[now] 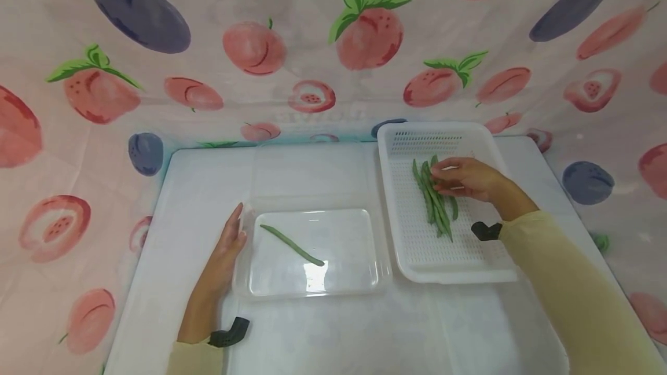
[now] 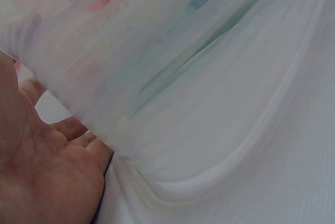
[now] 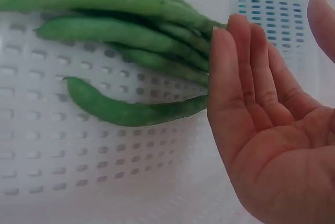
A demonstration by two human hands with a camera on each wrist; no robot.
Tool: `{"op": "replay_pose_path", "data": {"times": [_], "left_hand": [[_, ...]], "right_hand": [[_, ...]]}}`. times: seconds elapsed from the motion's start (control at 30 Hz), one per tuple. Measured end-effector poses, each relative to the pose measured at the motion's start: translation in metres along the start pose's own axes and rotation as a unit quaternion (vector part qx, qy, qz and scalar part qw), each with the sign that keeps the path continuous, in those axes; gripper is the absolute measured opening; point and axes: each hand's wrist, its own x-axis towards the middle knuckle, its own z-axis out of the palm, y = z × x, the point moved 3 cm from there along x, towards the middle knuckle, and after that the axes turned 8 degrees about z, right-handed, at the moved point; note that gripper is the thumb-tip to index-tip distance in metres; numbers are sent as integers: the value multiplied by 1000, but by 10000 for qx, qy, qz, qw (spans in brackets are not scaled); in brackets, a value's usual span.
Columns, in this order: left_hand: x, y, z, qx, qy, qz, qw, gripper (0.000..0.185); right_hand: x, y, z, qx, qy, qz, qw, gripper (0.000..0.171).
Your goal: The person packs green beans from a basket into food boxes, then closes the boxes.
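Green beans [image 1: 435,204] lie in a loose, overlapping bundle inside the white perforated basket [image 1: 422,266], and one single bean [image 1: 292,245] rests slantwise on the floor of the clear plastic box [image 1: 344,233] to its left on the desk [image 1: 323,334]. The right hand [image 1: 466,178] is over the bundle, its grip loose: the fingers are nearly straight, the thumb stands well away from them, and no bean appears to be held. Whether the fingertips touch the beans is hard to tell, since the hand hides their far ends. The left hand [image 1: 226,250] lies along the box's left side, fingers extended and not closed round anything.

Because the beans cross one another, a pinch here could catch several at once or drag a neighbour along. A hold near one tip might let a bean swing and slip. The box looks light, so a sideways push from the left hand could slide it.
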Motion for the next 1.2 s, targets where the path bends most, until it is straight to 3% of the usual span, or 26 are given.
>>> {"op": "replay_pose_path", "data": {"times": [0.63, 1.0, 1.2], "left_hand": [[0, 1, 1, -30, -60, 100, 9999, 64], [0, 0, 0, 6, -64, 105, 9999, 63], [0, 0, 0, 44, -59, 97, 9999, 64]], "right_hand": [[20, 24, 1, -719, 332, 357, 9962, 57], [27, 31, 2, -1023, 659, 286, 9922, 56], [27, 30, 4, -1524, 737, 89, 9855, 59]]}}
